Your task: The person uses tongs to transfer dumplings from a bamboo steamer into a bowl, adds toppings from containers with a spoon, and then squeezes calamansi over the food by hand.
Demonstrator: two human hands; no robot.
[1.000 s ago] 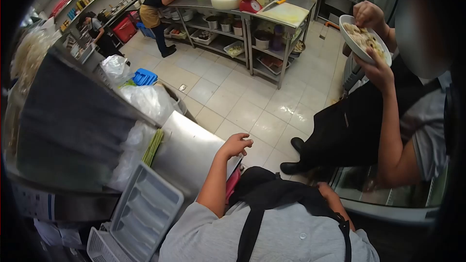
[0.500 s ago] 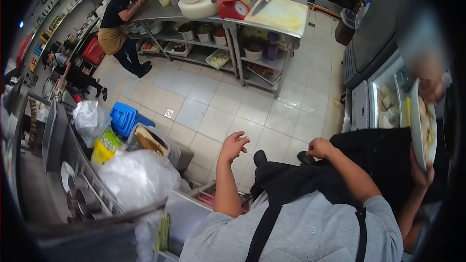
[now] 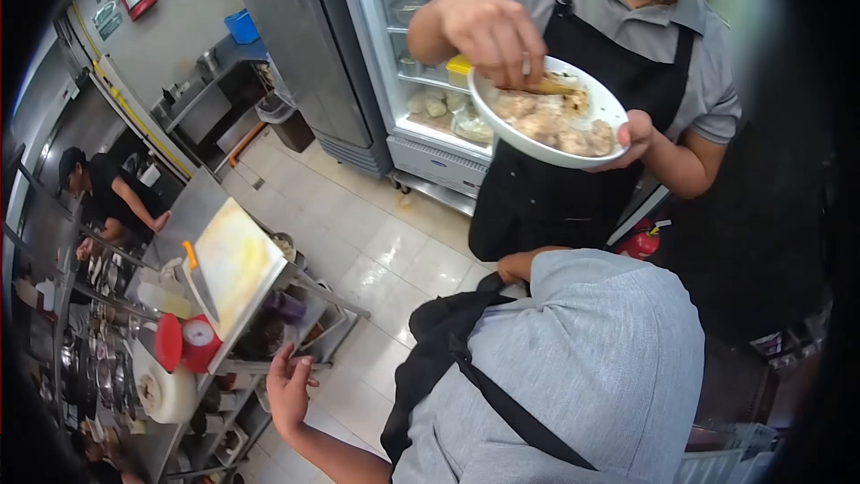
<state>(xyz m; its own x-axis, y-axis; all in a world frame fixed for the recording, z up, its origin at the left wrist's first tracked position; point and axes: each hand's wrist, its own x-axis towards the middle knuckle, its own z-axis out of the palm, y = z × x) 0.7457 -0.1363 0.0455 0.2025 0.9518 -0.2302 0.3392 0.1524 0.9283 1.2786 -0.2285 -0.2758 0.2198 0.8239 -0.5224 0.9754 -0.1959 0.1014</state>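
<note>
Beyond the left hand (image 3: 291,390): red scale (image 3: 201,351), orange-handled knife (image 3: 200,285), yellow-stained white board (image 3: 240,255); rightward: white bowl (image 3: 542,150), co-worker's black apron (image 3: 537,202).

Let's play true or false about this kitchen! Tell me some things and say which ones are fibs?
1. The person facing the camera holds a white oval dish. True.
2. The camera wearer's bare left hand holds a spoon. False: that hand is empty.
3. The orange-handled metal knife lies on the floor. False: it lies by the edge of the pale rectangular cutting board.
4. A red scale with a round dial stands near the cutting board. True.
</note>
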